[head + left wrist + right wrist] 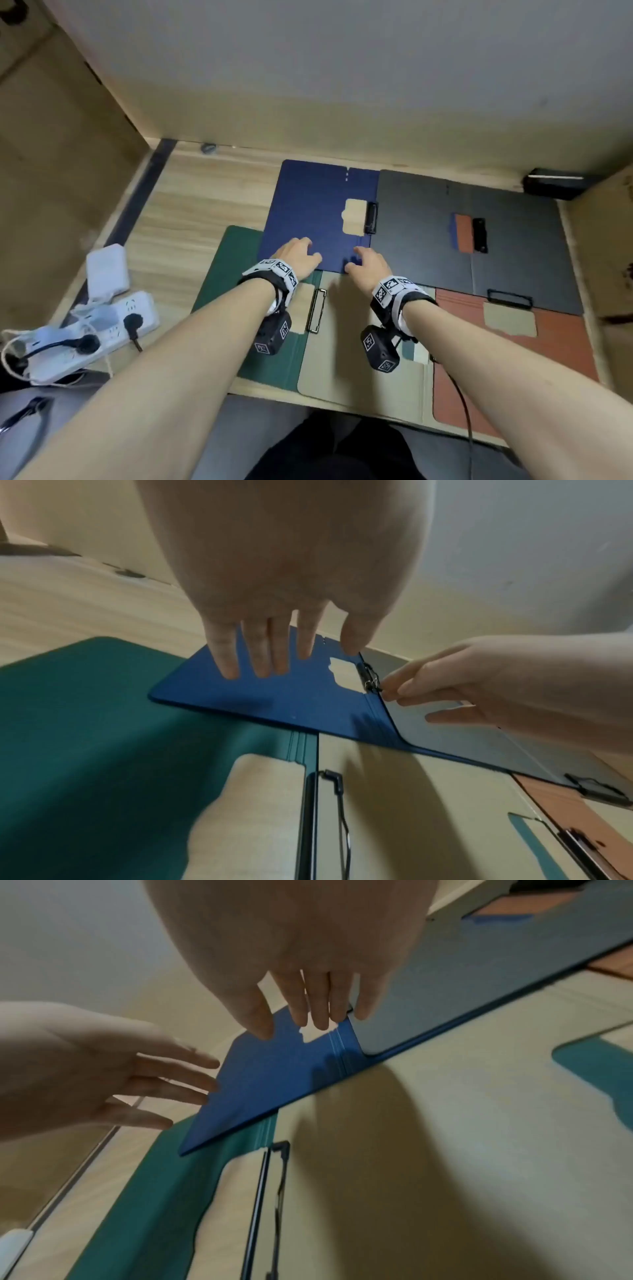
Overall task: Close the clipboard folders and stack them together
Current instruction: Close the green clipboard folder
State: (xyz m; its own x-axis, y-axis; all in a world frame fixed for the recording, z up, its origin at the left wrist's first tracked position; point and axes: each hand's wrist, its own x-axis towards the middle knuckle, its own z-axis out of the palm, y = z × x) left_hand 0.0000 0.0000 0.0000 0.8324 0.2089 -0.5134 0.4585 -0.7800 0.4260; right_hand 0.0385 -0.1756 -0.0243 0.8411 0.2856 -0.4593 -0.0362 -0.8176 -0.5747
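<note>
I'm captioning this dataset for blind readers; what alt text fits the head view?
Both open hands, left hand and right hand, reach over the blue clipboard folder, which lies open on a wooden desk among overlapping green, beige, grey and red-brown folders.

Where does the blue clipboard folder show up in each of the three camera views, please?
Head: the blue folder lies at centre, beyond both hands, overlapping the green folder.
Left wrist: the blue folder lies mid-frame under the left hand.
Right wrist: the blue folder runs diagonally through the centre, below the right hand.
Shared landmark: the notch cut in the blue cover, in all three views.
</note>
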